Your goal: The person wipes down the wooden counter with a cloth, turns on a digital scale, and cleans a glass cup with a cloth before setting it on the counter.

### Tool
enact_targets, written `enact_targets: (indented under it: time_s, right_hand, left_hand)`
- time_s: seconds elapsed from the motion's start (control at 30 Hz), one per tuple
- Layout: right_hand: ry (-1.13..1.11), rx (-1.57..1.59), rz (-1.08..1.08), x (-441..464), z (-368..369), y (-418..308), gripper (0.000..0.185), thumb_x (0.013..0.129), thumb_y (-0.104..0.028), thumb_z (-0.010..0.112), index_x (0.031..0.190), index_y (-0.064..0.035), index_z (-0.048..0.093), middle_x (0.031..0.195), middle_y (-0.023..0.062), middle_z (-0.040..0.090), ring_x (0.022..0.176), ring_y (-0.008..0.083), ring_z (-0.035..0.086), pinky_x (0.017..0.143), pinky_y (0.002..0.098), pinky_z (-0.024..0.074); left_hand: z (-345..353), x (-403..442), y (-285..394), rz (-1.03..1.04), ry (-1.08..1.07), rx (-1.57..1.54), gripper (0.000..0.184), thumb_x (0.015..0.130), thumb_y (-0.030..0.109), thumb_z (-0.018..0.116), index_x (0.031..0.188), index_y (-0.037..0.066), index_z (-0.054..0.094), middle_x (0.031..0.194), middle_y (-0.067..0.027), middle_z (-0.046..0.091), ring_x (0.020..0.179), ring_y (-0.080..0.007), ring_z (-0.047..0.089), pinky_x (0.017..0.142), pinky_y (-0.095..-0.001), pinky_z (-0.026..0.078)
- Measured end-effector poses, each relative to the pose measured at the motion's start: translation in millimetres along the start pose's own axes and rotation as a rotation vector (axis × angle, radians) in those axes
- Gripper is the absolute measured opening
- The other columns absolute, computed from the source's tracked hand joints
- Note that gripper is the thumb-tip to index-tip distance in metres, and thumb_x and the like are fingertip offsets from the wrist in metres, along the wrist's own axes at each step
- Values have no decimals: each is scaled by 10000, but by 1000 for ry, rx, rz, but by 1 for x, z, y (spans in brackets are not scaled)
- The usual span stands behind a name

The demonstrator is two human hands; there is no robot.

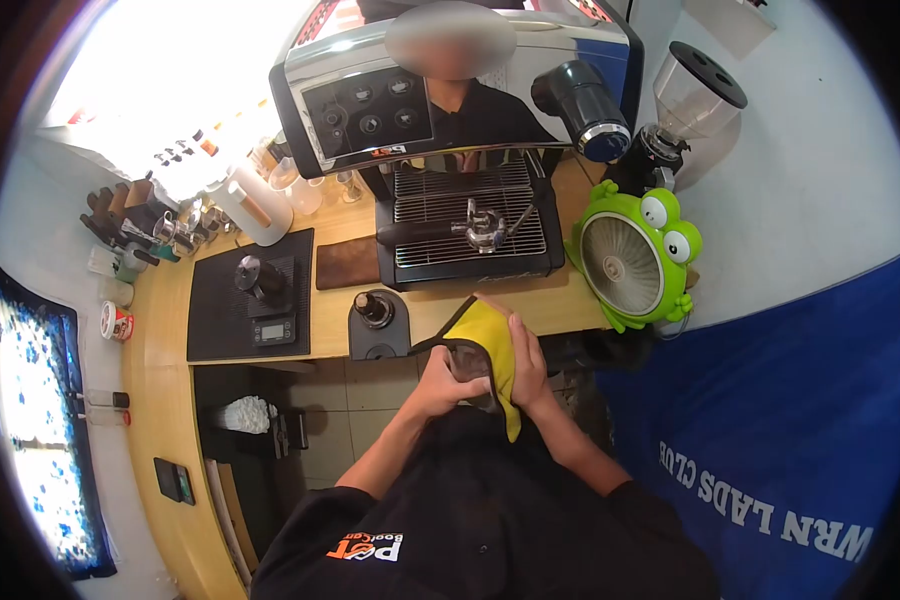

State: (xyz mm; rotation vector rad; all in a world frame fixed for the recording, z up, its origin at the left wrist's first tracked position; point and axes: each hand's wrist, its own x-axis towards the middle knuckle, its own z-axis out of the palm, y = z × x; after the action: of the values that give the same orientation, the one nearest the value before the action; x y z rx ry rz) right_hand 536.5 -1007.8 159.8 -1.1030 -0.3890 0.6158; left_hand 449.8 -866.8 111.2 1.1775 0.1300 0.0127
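A yellow cloth (492,340) with a dark edge and a greyish underside is held up in front of the chest, just off the counter's front edge. My left hand (448,384) grips it from the left, fingers curled into the grey fold. Against its right side lies my right hand (528,367), with fingers pointing up and pressed together on the cloth. Beyond the cloth stands the espresso machine (465,262), with a portafilter (482,232) lying on its drip grate. A tamper (373,309) rests on a black stand left of the cloth.
A green frog-shaped fan (630,260) and a grinder (698,90) stand at the right. Left of the machine are a brown cloth (348,262), a black mat (210,300) with a scale (273,331), and a white kettle (253,205). A phone-like device (174,481) lies on the left counter.
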Motion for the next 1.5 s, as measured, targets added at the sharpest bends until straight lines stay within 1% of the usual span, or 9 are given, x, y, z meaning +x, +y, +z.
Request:
enact_targets:
  time_s: [0.1,0.2,0.33,0.4,0.57,0.67,0.77,0.93,1.5]
  right_hand:
    - [149,-573,-334,-6,15,-4,429,1049,-165,368,1417,24,479,1399,208,544,1305,323,523,1109,366,368]
    - [12,-778,-469,4,18,-21,413,1050,-166,379,1395,21,506,1343,206,587,1247,321,566,1072,357,407]
    - [-252,-563,-203,22,-10,-18,401,1037,-158,423,1384,13,527,1277,175,635,1190,266,596,1036,342,439]
    - [-432,-62,291,26,-20,-19,398,1011,-142,478,1376,4,542,1243,139,657,1143,205,605,1019,329,449]
    - [-460,-504,148,16,-34,-29,384,988,-184,556,1328,-9,588,1166,110,687,1015,167,637,935,304,484]
    - [-394,-992,125,18,-37,-49,300,854,-250,737,1029,-8,716,955,127,692,852,274,658,800,347,512]
    - [-491,-984,-62,20,-45,-36,292,806,-215,756,1018,-18,718,938,114,686,865,283,662,802,363,515]
    - [-625,-752,-82,24,-34,-39,256,784,-26,743,1038,-20,712,968,93,699,907,256,684,817,353,526]
    - [-483,-1111,-131,36,-26,-28,225,748,-106,760,932,-22,660,874,95,659,818,292,667,736,390,522]
  left_hand:
    - [6,3,8,-3,-12,30,710,714,140,851,1321,-17,517,1239,-77,629,1068,-164,622,943,-337,502]
    - [15,5,19,-32,-24,-19,722,717,152,860,1335,14,513,1261,-70,609,1143,-181,587,1003,-354,469]
    - [3,-5,6,-25,-166,80,685,720,108,842,1328,20,540,1278,-87,614,1195,-211,573,1024,-367,468]
    - [-1,-11,11,-133,-209,113,692,720,103,839,1336,19,536,1283,-86,613,1207,-217,567,1037,-371,458]
    - [-3,-16,11,-316,-267,219,693,740,98,826,1359,20,526,1322,-82,597,1228,-214,553,1062,-372,434]
    - [-2,-18,3,-321,-267,297,535,797,231,838,1237,18,619,1185,-49,670,1087,-171,616,973,-320,476]
    - [1,-23,-2,-365,-263,343,432,776,307,855,1069,24,711,1011,-37,722,969,-145,647,906,-306,497]
    - [-8,-18,-5,-301,-342,333,445,772,276,856,1106,24,704,1052,-27,723,994,-132,650,937,-294,492]
    - [-8,-6,18,-287,-331,203,488,741,203,860,1130,-30,678,1033,-53,712,938,-116,645,880,-276,512]
